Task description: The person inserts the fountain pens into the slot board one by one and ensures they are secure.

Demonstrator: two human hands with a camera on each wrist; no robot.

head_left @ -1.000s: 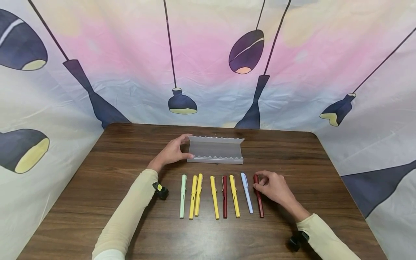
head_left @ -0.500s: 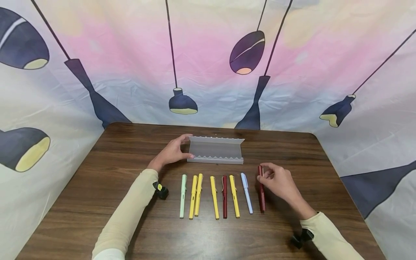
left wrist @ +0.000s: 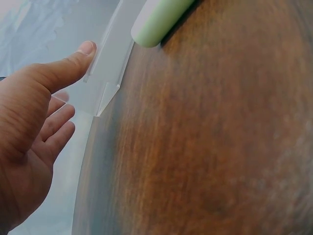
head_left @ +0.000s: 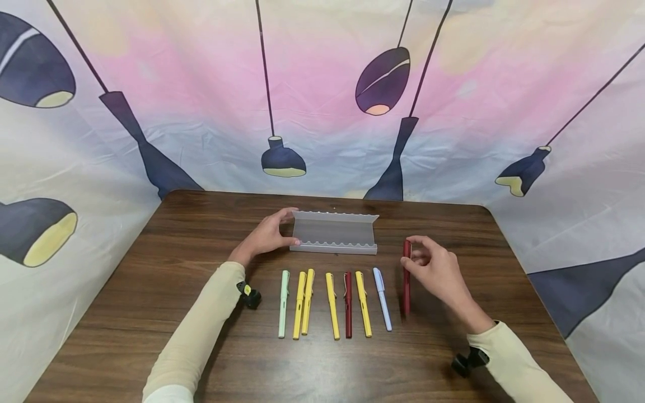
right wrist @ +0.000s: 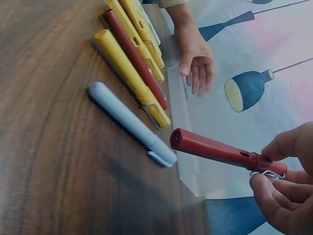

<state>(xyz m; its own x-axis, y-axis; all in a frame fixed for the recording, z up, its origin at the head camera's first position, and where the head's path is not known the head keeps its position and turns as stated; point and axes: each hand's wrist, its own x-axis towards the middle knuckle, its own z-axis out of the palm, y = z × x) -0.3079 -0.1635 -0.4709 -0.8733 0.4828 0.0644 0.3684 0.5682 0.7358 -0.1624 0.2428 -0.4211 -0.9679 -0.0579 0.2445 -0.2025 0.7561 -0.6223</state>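
Observation:
My right hand (head_left: 437, 270) pinches a dark red pen (head_left: 406, 294) by its clip end, between thumb and fingers. The right wrist view shows that pen (right wrist: 215, 151) raised over the table, its barrel pointing away from the fingers. At the left end of a clear, notched pen tray (head_left: 333, 230) is my left hand (head_left: 267, 234), thumb at the front wall and fingers at the back. In the left wrist view the thumb (left wrist: 73, 66) lies against the tray's edge (left wrist: 110, 58). No pens lie in the tray.
In front of the tray lies a row of pens: a mint green pen (head_left: 284, 305), several yellow pens (head_left: 332, 307), another dark red pen (head_left: 349, 305) and a light blue pen (head_left: 383, 299). The wooden table (head_left: 201, 224) meets a printed cloth (head_left: 327, 157) behind.
My right hand has lifted the dark red pen from the right end of the row and carried it away from me, slightly rightward. The left hand and the tray have stayed put.

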